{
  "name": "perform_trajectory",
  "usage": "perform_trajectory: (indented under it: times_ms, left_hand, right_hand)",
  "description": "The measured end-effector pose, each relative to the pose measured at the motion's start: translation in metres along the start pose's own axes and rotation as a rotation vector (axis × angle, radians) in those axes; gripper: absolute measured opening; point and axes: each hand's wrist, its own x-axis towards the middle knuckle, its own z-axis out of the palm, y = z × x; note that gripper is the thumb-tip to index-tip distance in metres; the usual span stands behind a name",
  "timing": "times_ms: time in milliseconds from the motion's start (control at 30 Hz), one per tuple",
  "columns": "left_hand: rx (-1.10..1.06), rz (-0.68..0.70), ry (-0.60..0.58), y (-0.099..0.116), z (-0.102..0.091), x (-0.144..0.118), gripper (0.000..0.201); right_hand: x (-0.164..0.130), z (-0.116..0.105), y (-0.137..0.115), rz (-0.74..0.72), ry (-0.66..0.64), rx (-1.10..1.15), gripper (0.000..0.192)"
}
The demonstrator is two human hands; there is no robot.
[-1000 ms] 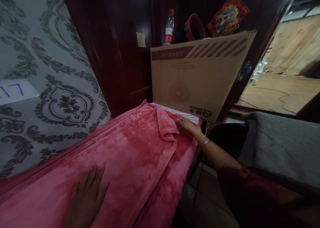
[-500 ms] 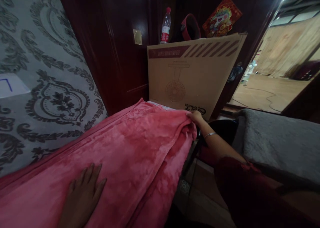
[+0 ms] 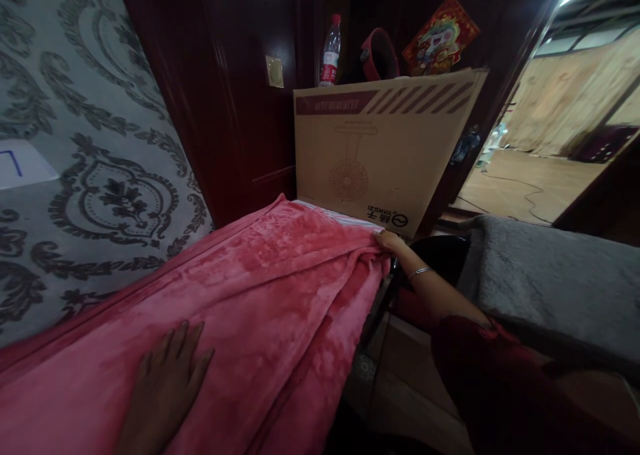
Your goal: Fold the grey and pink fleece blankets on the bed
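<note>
A pink plush blanket (image 3: 240,302) spreads over a long surface running from the lower left towards the box. Flat on its near part rests my left hand (image 3: 167,378), fingers stretched out. My right hand (image 3: 390,242), with a bracelet at the wrist, is closed around the blanket's far right corner. Folds run from that grip back across the cloth, and the right side of the blanket hangs down over the edge. A strip of striped cloth (image 3: 350,218) shows beyond the blanket's far edge.
A large cardboard box (image 3: 375,148) stands at the far end, with a plastic bottle (image 3: 331,52) and a red decoration (image 3: 441,36) above it. Patterned wallpaper (image 3: 120,195) borders the left. On the right is a grey padded seat (image 3: 560,282), with a doorway behind.
My right hand has drawn the blanket's corner slightly down, uncovering more striped cloth and raising new folds. My left hand stays flat in nearly the same place.
</note>
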Motion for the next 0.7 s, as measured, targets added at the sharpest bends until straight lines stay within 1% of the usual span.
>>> perform_trajectory:
  times_ms: [133,200,233,267,333,400,433,500,600,633,700]
  left_hand:
    - [0.032,-0.014,0.035,-0.001,0.003,0.0,0.063]
    - [0.036,0.01,0.085,-0.002,0.004,0.001,0.061]
    - [0.024,0.048,0.126,-0.002,0.004,0.001,0.058]
    - [-0.002,0.111,0.173,-0.001,0.003,0.001,0.055]
    - [-0.081,0.294,0.261,0.007,-0.002,-0.001,0.046]
    - [-0.157,0.472,0.324,0.023,-0.009,-0.005,0.042]
    - [-0.184,0.529,0.345,0.033,-0.013,-0.008,0.042]
    - [-0.21,0.586,0.364,0.051,-0.019,-0.016,0.042]
    - [-0.218,0.626,0.342,0.068,-0.024,-0.027,0.043]
    - [-0.214,0.632,0.311,0.071,-0.024,-0.03,0.044]
    - [-0.193,0.611,0.212,0.077,-0.027,-0.034,0.048]
  right_hand:
    - [-0.007,-0.004,-0.005,0.049,0.083,0.211,0.03]
    - [-0.004,-0.017,-0.011,0.07,0.159,0.311,0.027]
    - [0.0,-0.027,-0.014,0.075,0.206,0.353,0.029]
    - [0.005,-0.038,-0.017,0.077,0.258,0.387,0.034]
    - [0.018,-0.062,-0.022,0.072,0.357,0.429,0.045]
    - [0.032,-0.079,-0.025,0.069,0.411,0.437,0.048]
    - [0.038,-0.082,-0.025,0.074,0.411,0.43,0.046]
    - [0.045,-0.075,-0.024,0.104,0.363,0.404,0.036]
    - [0.046,-0.047,-0.018,0.187,0.258,0.36,0.02]
    - [0.045,-0.038,-0.015,0.214,0.231,0.352,0.017]
    - [0.045,-0.025,-0.011,0.249,0.201,0.347,0.019]
